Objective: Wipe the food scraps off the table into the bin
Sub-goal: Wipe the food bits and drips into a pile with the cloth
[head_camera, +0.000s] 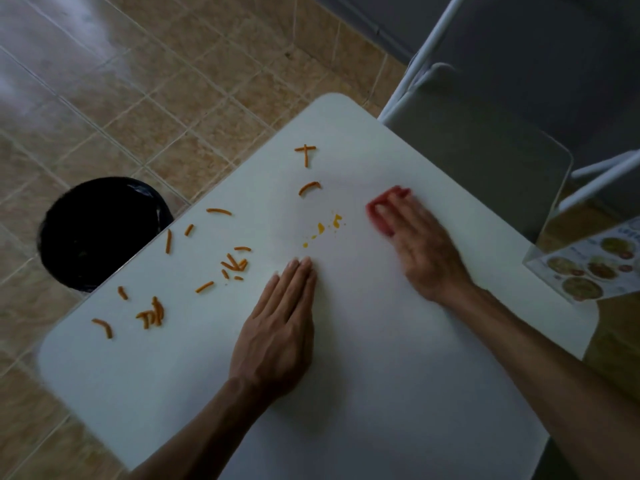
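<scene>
While the right hand (426, 251) presses a red cloth (376, 219) — blurred, seemingly flat-fingered — scraps (320, 228) lie just left.

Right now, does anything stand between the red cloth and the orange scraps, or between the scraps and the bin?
Between the orange scraps and the bin, only table surface shows. The left hand lies flat between the red cloth, under the right hand, and the nearer scraps.
</scene>
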A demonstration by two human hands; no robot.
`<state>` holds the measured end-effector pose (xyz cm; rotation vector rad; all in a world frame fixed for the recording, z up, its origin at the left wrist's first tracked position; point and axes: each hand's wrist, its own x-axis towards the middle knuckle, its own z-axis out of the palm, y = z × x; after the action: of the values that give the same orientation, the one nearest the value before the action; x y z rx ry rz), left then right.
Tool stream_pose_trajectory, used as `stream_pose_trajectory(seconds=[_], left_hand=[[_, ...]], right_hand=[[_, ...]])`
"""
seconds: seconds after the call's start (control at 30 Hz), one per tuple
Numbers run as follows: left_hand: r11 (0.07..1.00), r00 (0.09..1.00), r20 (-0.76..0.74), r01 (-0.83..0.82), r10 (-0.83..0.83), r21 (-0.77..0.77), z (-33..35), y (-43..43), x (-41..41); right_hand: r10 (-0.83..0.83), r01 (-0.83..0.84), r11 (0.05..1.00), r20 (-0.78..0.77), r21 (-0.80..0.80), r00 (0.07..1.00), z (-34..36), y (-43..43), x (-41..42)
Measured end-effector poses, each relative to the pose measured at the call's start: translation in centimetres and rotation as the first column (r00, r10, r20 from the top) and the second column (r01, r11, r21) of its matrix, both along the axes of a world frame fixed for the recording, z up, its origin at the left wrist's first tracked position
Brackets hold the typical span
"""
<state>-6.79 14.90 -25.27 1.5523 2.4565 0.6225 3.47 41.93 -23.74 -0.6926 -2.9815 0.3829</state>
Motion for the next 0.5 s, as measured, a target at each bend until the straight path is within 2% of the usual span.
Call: stream_pose_trajectory(seconds=[0.1,0.13,0.2,0.27,0.4,0.43,0.5], left_hand=[[1.0,1.0,-0.004,0.0,0.0,-0.004,0.1,0.0,-0.1],[1.0,1.0,-0.008,0.0,0.0,-0.008,0.1,-0.1,0.0],[1.0,1.0,-0.008,0.001,-0.001,-0.016,0.2,-0.3,0.0],[1.0,1.0,-0.003,0.003,-0.003,-0.016,0.4,-0.2,0.0],[1.0,1.0,0.021,-0.005,0.004,0.016,0.8,-0.7,-0.2],[1.0,1.0,0.018,-0.019,0.018,0.025,0.9,-1.1,-0.3],[0.999,0.999,-0.004,-0.045,0.045,0.023,0.7,-2.4,-0.6]], right_hand=[[-0.384,0.384,0.923,0.015,-0.013,0.923,0.1,1.5,-2.9],[-0.445,0.445,0.895,0.017,-0.022,0.896,0.0,0.8,-4.5],[-0.378,0.376,0.925,-0.045,-0.047,0.925,-0.5,-2.5,-6.8],[-0.194,0.189,0.98,-0.097,-0.054,0.976,-0.8,-6.8,-6.9],[0.093,-0.096,0.995,-0.058,-0.039,0.994,-0.6,-11.0,-2.8],[0.118,-0.12,0.993,-0.057,-0.022,0.991,-0.6,-10.3,-1.8],[0.036,-0.036,0.999,-0.063,-0.001,0.997,-0.8,-8.3,-1.9]])
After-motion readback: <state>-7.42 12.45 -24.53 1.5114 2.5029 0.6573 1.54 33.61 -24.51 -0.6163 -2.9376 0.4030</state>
